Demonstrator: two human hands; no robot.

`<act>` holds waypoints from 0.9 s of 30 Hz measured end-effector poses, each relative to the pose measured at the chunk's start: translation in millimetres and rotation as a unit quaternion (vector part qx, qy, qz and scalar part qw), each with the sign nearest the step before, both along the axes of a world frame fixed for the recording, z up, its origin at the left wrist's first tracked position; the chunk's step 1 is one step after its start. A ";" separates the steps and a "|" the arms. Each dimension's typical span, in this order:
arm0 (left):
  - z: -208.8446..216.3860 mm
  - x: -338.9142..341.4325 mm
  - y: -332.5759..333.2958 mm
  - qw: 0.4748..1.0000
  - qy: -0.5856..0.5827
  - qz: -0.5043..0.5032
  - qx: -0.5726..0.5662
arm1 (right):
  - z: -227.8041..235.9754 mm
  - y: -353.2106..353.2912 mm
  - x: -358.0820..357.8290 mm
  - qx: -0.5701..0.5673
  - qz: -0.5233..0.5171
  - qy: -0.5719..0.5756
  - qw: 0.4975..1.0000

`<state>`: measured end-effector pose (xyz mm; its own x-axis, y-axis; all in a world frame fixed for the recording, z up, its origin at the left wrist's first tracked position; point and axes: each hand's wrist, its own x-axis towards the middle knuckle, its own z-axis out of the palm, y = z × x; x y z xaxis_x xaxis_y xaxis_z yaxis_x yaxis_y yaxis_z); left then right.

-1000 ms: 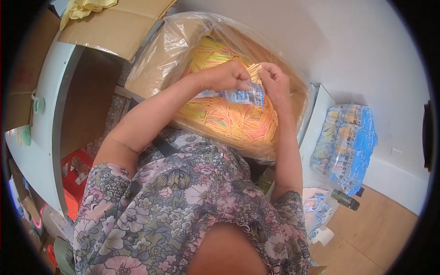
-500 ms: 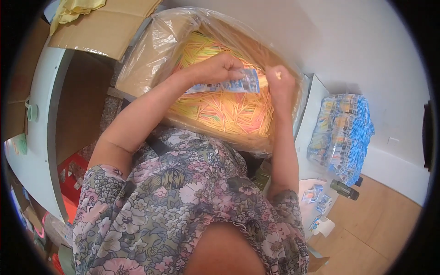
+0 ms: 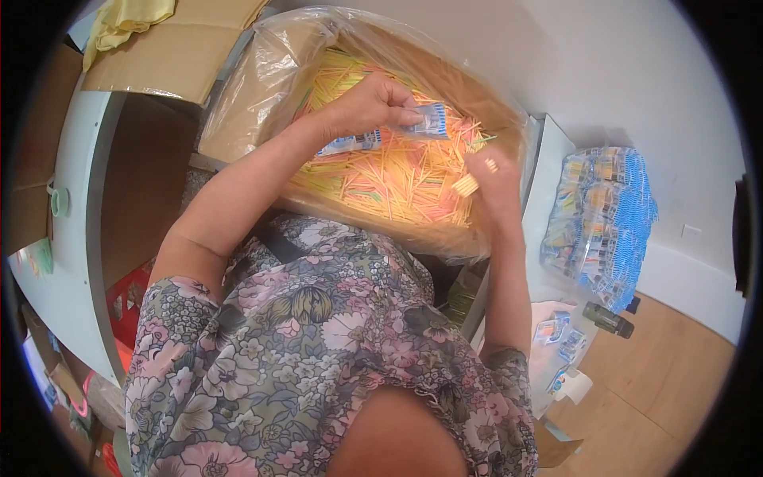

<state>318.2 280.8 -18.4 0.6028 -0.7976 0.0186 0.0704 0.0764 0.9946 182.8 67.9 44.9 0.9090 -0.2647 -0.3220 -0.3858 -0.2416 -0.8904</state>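
Note:
My left hand [image 3: 380, 103] is closed on a small clear plastic packet with blue print [image 3: 430, 121], held above a large box full of thin coloured sticks. A similar blue-printed packet piece [image 3: 350, 143] shows below that wrist; whether it is part of the same packet I cannot tell. To the right, my right hand [image 3: 499, 179] is closed around a bundle of pale yellow sticks [image 3: 466, 186], whose ends poke out of the fist. Loose yellow, pink, orange and green sticks [image 3: 381, 179] fill the box beneath both hands.
A clear plastic liner [image 3: 274, 60] drapes over the cardboard box. On the white surface to the right stands a stack of filled blue-topped packets [image 3: 600, 222]. Near it are a dark green bottle-like object [image 3: 608, 319] and a few loose packets [image 3: 560, 334]. Cardboard [image 3: 171, 52] lies at upper left.
My right hand has moved down and away from the packet's end, with the stick bundle now showing in it. My left hand has shifted slightly up and left with the packet.

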 end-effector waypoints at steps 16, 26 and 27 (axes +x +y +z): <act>8.5 -4.5 -0.4 0.999 -0.031 -0.037 0.006 | 25.9 33.7 49.9 -0.043 0.007 -0.103 0.994; 7.8 -3.8 -0.7 0.998 -0.054 -0.008 0.033 | 28.1 27.4 50.6 -0.134 0.022 -0.115 0.984; 7.9 -4.1 -0.3 0.999 -0.046 -0.011 0.026 | 28.3 30.2 51.0 -0.168 0.034 -0.134 0.976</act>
